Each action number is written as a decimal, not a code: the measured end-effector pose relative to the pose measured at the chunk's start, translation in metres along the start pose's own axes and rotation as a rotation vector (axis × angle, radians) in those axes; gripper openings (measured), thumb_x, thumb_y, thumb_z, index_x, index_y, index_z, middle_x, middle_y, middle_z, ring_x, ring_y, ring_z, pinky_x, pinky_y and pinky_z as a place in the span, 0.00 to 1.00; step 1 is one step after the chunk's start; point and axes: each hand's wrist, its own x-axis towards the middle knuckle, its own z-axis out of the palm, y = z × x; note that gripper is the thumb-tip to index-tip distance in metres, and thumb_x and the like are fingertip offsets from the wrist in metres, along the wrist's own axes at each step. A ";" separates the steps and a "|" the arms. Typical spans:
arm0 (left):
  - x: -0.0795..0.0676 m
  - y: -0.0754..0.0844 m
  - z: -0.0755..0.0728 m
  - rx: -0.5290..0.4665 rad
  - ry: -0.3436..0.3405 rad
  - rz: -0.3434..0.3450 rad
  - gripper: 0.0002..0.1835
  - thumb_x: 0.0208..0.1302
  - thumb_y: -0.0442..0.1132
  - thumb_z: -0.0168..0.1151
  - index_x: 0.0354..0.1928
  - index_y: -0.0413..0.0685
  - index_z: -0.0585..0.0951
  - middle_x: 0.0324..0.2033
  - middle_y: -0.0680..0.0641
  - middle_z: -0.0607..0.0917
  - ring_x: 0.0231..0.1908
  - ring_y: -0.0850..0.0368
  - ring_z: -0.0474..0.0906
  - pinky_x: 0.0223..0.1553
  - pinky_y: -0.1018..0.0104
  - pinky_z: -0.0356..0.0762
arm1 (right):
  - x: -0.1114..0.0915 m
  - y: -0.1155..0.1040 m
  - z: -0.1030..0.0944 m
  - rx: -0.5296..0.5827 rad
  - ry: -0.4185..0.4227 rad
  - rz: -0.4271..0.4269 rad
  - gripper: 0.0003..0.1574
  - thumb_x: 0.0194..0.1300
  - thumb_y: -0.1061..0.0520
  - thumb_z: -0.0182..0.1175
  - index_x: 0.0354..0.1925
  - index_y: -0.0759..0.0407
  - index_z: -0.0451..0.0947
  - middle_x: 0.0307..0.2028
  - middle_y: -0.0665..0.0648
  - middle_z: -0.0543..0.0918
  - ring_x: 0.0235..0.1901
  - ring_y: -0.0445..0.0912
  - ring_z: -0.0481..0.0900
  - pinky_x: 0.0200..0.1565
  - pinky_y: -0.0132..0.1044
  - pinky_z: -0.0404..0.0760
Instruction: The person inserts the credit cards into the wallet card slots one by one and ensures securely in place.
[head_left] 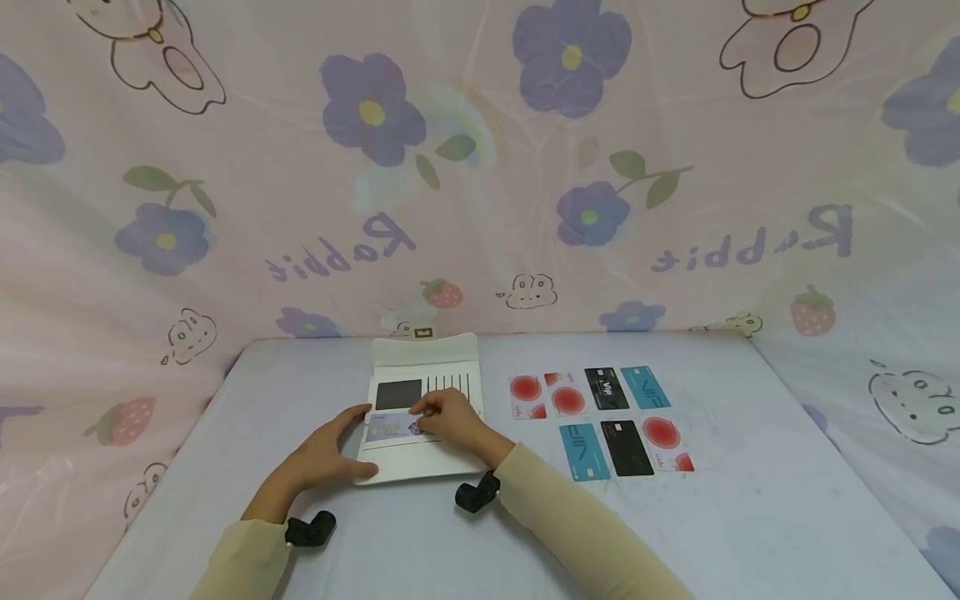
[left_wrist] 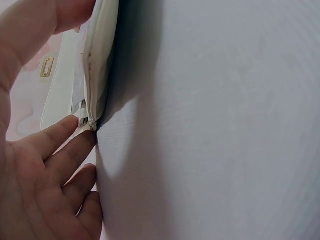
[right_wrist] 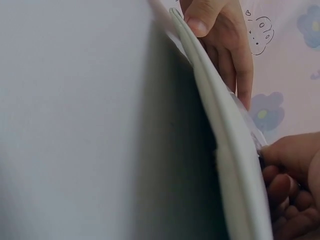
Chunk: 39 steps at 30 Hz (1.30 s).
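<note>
A white wallet [head_left: 420, 462] lies unfolded on the table, with its flap raised toward the back. My right hand [head_left: 456, 423] pinches the right end of a pale lavender VIP card [head_left: 386, 427] between thumb and forefinger, over the lower panel. Whether part of that card sits inside a pocket, I cannot tell. At the wallet's left side, my left hand [head_left: 322, 454] rests its thumb on the near corner. Its fairly straight fingers [left_wrist: 70, 152] touch the left edge, as the left wrist view shows. A dark grey panel [head_left: 398, 394] and several slots are above the lavender card.
Right of the wallet, several cards lie in two rows: watermelon-patterned cards [head_left: 567, 395], black ones [head_left: 627, 447] and blue ones [head_left: 584, 452]. The white table [head_left: 750, 517] meets a flower-and-rabbit patterned curtain [head_left: 480, 183] behind. A small black device [head_left: 477, 493] is on my right wrist.
</note>
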 end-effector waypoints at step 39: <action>0.000 0.003 -0.001 -0.012 -0.013 -0.027 0.56 0.40 0.56 0.76 0.73 0.56 0.59 0.71 0.37 0.62 0.70 0.34 0.56 0.64 0.35 0.59 | -0.003 -0.004 0.001 -0.077 -0.061 0.024 0.10 0.56 0.63 0.64 0.37 0.56 0.88 0.30 0.50 0.84 0.28 0.35 0.72 0.32 0.26 0.71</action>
